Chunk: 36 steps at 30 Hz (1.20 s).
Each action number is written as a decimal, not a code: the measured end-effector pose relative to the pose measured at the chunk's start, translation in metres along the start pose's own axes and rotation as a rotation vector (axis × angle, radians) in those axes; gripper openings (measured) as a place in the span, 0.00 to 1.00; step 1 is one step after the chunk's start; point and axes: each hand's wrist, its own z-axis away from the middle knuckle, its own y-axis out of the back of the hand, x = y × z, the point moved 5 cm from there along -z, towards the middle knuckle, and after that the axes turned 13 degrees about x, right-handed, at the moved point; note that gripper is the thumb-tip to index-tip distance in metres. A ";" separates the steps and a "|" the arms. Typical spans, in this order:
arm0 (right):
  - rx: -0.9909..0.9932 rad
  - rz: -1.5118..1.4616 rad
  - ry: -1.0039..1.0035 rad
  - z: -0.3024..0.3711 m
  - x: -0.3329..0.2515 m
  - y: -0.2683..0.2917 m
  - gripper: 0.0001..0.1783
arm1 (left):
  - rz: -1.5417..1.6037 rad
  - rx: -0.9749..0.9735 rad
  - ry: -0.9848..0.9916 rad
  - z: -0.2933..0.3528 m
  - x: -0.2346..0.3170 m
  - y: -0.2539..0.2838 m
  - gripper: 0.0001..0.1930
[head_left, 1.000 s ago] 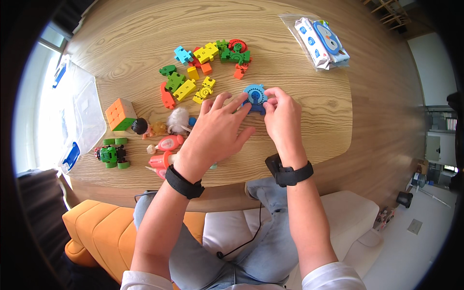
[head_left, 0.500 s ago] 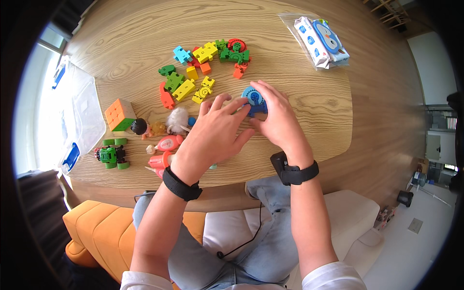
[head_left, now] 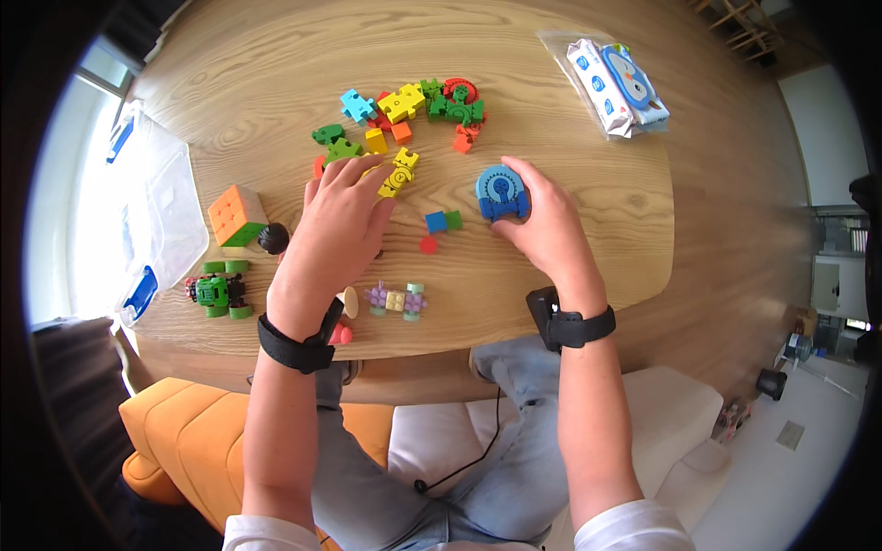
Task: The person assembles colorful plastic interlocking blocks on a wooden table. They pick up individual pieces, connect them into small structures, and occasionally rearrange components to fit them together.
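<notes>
Head view: the left hand (head_left: 335, 220) has left the edge of the blue gear piece (head_left: 503, 191), where its fingertips were half a second ago, and is now well to that piece's left, with its fingers over the yellow puzzle piece (head_left: 401, 173) and the green puzzle piece (head_left: 344, 150). Its fingers are bent; whether they grip anything cannot be told. The right hand (head_left: 551, 225) grasps the blue gear piece, thumb at the near edge and fingers at the far right.

This shift uncovers a small blue block (head_left: 435, 222), a green block (head_left: 453, 219) and a red piece (head_left: 428, 245), left of the gear piece and nearer the person, plus a purple brick toy (head_left: 395, 299) farther that way. The left hand now blocks the white fluffy toy seen before. Well left of the gear piece sit a colored cube (head_left: 236, 216) and a green toy truck (head_left: 218, 289); beyond it to the right lies a wipes pack (head_left: 617, 87).
</notes>
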 end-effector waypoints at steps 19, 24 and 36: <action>0.035 0.008 -0.020 -0.002 0.006 0.003 0.36 | -0.038 0.011 0.022 0.004 -0.014 0.004 0.19; 0.041 0.022 -0.023 -0.002 0.007 0.005 0.34 | -0.012 -0.041 0.002 0.005 -0.005 -0.004 0.19; 0.058 0.087 -0.001 -0.002 0.015 0.003 0.33 | 0.007 -0.170 0.039 0.007 -0.001 -0.012 0.20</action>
